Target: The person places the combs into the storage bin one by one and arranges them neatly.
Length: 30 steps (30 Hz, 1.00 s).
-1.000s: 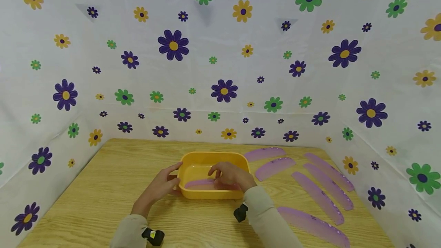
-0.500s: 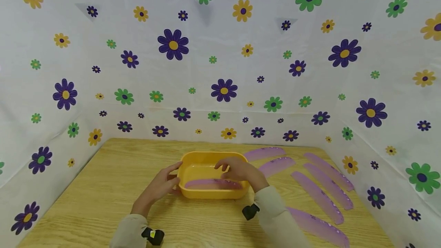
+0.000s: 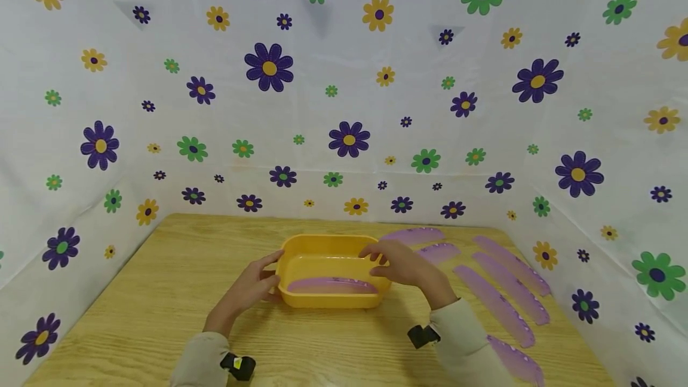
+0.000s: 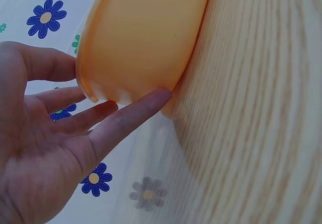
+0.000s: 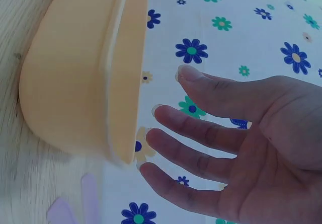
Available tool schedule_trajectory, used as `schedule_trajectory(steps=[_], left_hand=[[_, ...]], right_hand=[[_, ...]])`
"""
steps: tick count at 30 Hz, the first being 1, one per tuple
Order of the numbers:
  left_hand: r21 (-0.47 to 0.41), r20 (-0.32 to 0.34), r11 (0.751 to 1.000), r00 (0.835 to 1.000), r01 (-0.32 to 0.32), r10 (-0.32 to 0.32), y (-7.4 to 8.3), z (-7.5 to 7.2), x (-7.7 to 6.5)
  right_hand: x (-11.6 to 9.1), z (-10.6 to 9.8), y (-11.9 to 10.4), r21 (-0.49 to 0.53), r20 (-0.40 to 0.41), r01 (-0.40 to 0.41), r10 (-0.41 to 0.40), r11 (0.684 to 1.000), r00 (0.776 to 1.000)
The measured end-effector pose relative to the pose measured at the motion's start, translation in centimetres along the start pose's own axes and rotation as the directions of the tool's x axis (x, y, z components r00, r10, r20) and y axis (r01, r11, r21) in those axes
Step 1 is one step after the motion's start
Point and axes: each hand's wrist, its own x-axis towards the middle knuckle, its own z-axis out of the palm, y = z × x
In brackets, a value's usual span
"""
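Purple comb [image 3: 333,285] lies in the yellow tray [image 3: 330,301], between the left hand [image 3: 246,285] and right hand [image 3: 400,263]. The left touches the tray's end with outstretched fingers; the right, loosely bent and empty, hovers at the other end. Other combs [image 3: 494,304] lie on the table [image 3: 333,345] past the right hand.

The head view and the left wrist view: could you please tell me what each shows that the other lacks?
Only the head view: seven curved purple combs, the right hand and beige sleeves. Only the left wrist view: the palm side of the left hand. Both: that hand, the yellow oblong plastic tub, the wood-grain table and the white flower-printed cloth.
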Motion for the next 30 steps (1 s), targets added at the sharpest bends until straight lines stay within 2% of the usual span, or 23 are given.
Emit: schedule_trajectory(steps=[9, 21, 30], left_hand=[[0.004, -0.006, 1.0, 1.0, 0.006, -0.006, 0.1, 0.0, -0.1], [0.003, -0.01, 1.0, 1.0, 0.002, -0.002, -0.1, 0.1, -0.1], [0.006, -0.025, 1.0, 1.0, 0.014, -0.014, 0.1, 0.2, -0.2]], right_hand=[[-2.9, -0.7, 1.4, 0.018, -0.039, 0.0, 0.001, 1.0, 0.999], [-7.3, -1.0, 3.8, 0.041, -0.001, 0.002, -0.002, 0.999, 1.0], [-9.8, -1.2, 5.9, 0.062, 0.042, -0.093, 0.091, 0.994, 0.995]])
